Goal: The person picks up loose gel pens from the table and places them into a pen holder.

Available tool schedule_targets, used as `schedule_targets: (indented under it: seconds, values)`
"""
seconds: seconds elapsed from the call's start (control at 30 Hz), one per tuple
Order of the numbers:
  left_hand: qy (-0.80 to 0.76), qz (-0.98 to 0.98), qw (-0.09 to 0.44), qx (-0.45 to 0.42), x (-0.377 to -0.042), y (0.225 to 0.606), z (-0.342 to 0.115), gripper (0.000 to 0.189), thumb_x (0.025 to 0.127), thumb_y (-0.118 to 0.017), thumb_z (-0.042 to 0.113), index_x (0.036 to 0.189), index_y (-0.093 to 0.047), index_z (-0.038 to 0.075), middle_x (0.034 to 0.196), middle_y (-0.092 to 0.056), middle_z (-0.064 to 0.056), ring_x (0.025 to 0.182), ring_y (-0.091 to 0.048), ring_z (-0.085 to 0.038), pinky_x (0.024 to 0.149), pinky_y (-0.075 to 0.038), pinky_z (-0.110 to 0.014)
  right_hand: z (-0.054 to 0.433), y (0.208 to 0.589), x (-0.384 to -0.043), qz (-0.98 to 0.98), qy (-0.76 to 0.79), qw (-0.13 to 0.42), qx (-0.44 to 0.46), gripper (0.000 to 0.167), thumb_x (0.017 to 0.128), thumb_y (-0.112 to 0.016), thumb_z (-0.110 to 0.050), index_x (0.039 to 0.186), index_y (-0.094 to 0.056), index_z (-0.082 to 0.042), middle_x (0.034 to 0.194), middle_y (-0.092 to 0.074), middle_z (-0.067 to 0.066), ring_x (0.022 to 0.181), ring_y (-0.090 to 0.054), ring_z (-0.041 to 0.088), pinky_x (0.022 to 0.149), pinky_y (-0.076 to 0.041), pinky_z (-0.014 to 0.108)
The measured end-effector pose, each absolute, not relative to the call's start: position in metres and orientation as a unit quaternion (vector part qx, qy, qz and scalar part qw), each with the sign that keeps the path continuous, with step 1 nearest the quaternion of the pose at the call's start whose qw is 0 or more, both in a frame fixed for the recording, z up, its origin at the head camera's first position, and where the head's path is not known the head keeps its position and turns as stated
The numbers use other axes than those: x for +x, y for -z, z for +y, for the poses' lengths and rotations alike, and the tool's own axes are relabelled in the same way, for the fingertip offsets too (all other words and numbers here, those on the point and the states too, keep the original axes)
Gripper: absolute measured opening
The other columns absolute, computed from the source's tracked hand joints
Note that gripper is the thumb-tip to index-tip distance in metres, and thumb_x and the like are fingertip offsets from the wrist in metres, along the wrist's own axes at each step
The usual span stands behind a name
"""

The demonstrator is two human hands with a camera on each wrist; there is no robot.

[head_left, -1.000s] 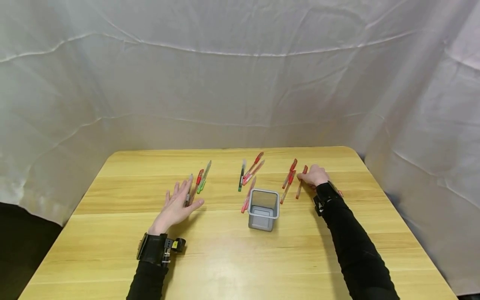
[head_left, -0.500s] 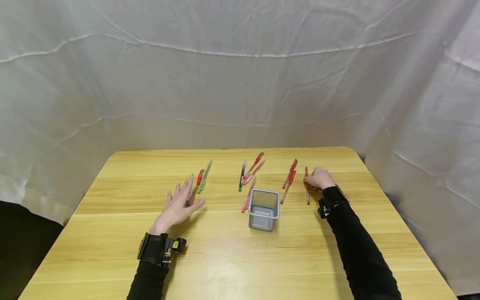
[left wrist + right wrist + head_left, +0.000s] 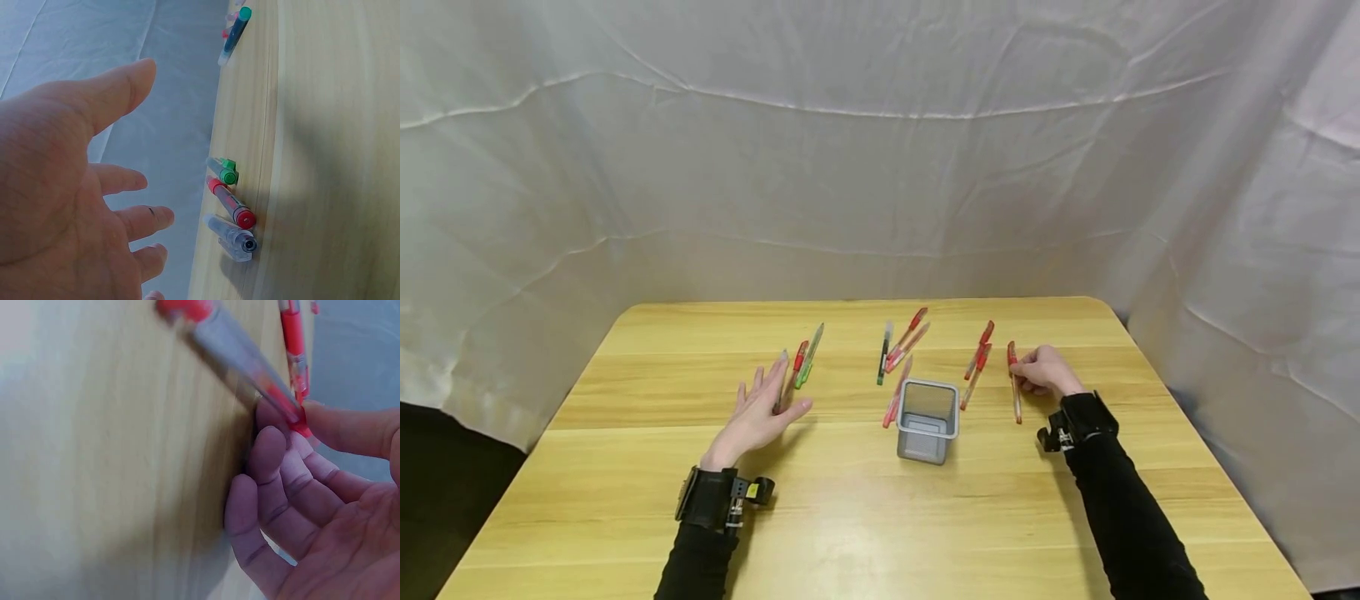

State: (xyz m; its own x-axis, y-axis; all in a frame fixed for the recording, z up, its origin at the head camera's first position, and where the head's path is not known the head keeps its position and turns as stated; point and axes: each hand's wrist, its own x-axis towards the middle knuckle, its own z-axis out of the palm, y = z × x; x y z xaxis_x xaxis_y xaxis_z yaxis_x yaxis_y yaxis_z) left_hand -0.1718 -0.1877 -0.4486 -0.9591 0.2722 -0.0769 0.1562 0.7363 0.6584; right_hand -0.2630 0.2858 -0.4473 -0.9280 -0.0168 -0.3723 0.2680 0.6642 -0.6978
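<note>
My right hand (image 3: 1047, 372) pinches a red-capped pen (image 3: 1017, 402) between thumb and fingertips, near its cap. In the right wrist view the same pen (image 3: 240, 356) slants away from the fingers, close over the wood. My left hand (image 3: 754, 417) is spread, palm down, over the left pens and grips none. The left wrist view has its thumb and fingers apart from a clear pen (image 3: 232, 235), a red pen (image 3: 232, 205) and a green pen (image 3: 224, 171). In the head view the left fingers partly hide the clear pen.
A grey mesh pen holder (image 3: 922, 452) stands mid-table. Two red pens (image 3: 976, 379) lie to its right, a pink pen (image 3: 898, 393) at its left side. Behind it are a dark green-tipped pen (image 3: 884, 354) and two crossed red pens (image 3: 907, 340). A pale curtain (image 3: 880, 183) hangs behind the table.
The right hand has shifted right and a little toward the person, taking the red-capped pen away from the two red pens beside it and turning it. The left hand stays put.
</note>
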Motion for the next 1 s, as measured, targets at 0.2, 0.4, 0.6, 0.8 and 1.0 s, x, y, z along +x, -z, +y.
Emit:
schedule_targets:
  seconds: [0.2,0.4,0.6,0.8,1.0]
  values:
    - [-0.348,0.926,0.085,0.119,-0.173,0.45,-0.188,0.086,0.103,-0.051,0.044,0.162,0.0,0.007,0.169,-0.001,-0.021,0.153,0.009,-0.051,0.119,0.014,-0.071,0.286,0.446,-0.251,0.862,0.48,0.159,0.051,0.032,0.102,-0.054,-0.011,0.118,-0.057,0.016,0.079,-0.069,0.001,0.067,-0.063,0.007,0.064,-0.058,0.024]
    - [-0.349,0.926,0.085,0.117,-0.173,0.451,-0.188,0.086,0.104,-0.051,0.042,0.162,0.001,0.007,0.17,-0.001,-0.021,0.153,0.009,-0.05,0.119,0.014,-0.07,0.285,0.439,-0.235,0.83,0.547,0.107,0.02,0.041,0.103,-0.053,-0.01,0.13,-0.049,0.02,0.085,-0.072,-0.002,0.071,-0.066,0.003,0.071,-0.06,0.023]
    - [-0.345,0.928,0.081,0.116,-0.173,0.452,-0.186,0.085,0.103,-0.052,0.04,0.162,-0.001,0.006,0.169,-0.003,-0.021,0.153,0.007,-0.051,0.119,0.013,-0.071,0.281,0.434,-0.216,0.828,0.56,0.027,-0.028,0.038,0.102,-0.058,-0.011,0.126,-0.053,0.017,0.087,-0.071,-0.008,0.075,-0.069,0.004,0.076,-0.061,0.025]
    - [-0.349,0.927,0.064,0.121,-0.174,0.452,-0.183,0.082,0.103,-0.053,0.038,0.162,-0.007,0.004,0.168,-0.008,-0.023,0.153,0.004,-0.052,0.119,0.012,-0.071,0.278,0.439,-0.207,0.795,0.598,-0.055,-0.081,0.032,0.098,-0.065,-0.013,0.116,-0.06,0.012,0.087,-0.07,-0.012,0.077,-0.069,0.005,0.073,-0.06,0.023]
    - [-0.358,0.924,0.025,0.136,-0.174,0.453,-0.176,0.075,0.102,-0.057,0.035,0.16,-0.02,0.004,0.165,-0.016,-0.027,0.153,-0.007,-0.051,0.12,0.006,-0.072,0.295,0.484,-0.219,0.723,0.664,-0.127,-0.144,0.025,0.095,-0.07,-0.013,0.117,-0.067,-0.002,0.099,-0.075,-0.002,0.084,-0.071,0.012,0.077,-0.059,0.024]
